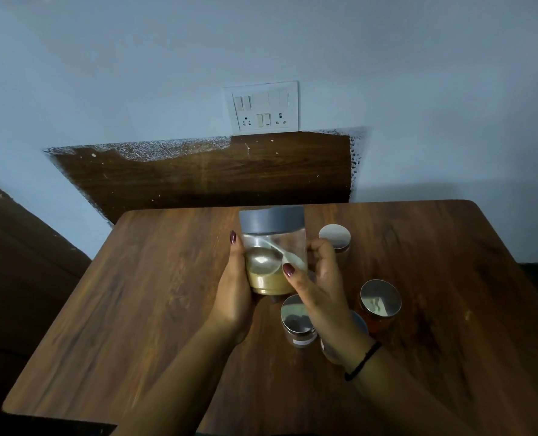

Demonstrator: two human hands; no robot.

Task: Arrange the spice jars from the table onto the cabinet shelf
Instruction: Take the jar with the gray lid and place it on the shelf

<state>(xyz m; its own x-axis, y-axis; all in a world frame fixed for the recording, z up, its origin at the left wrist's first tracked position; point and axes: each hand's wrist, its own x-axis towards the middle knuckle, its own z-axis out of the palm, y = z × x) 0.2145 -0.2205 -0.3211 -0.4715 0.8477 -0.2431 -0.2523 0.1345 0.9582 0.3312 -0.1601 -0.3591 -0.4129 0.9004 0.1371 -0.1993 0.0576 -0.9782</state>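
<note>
Clear plastic or glass — it was hard to say which — made up the tall jar (pixel 274 259), capped by a grey lid (pixel 272 220) and holding only a shallow layer of tan powder at the bottom, with a spoon leaning inside. So little filling suggested a light load, though the smooth wall looked slippery and, if glass, breakable. The loose spoon would likely rattle and shift if the jar were tipped. The safest hold seemed to be around the lower body, where the weight sat, not by the lid.

Both hands were on it, the jar apparently raised just off the wooden table (pixel 135 294). The left hand (pixel 234 291) cupped the left side, palm against the wall, thumb pointing up. The right hand (pixel 319 287) wrapped the right side, one finger lying across the front — fingers curled round, not fully closed.

Four smaller jars with shiny metal lids remained on the table: the far jar (pixel 335 237), the near jar (pixel 296 319), the orange jar (pixel 381 300) and a fourth (pixel 360 322) mostly hidden under the right wrist. No cabinet shelf was in view.
</note>
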